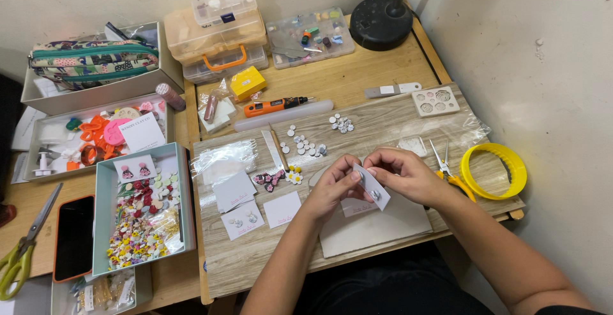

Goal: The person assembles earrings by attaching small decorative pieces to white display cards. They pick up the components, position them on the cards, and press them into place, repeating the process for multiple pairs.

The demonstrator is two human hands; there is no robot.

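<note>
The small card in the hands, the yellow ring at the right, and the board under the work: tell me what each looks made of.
Small card, held by both the left hand and right hand: thin white paper or cardstock, matte, flat with crisp edges. Yellow ring: likely plastic, smooth and evenly coloured. Board: grey wood-grain surface, possibly printed laminate rather than bare wood.

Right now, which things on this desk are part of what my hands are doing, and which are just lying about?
In use:
left hand
right hand
small white card with earrings, held by both hands
finished cards
loose round pieces

Lying about:
green scissors
phone
yellow ring
orange rotary tool
patterned pouch
stacked storage boxes
</note>
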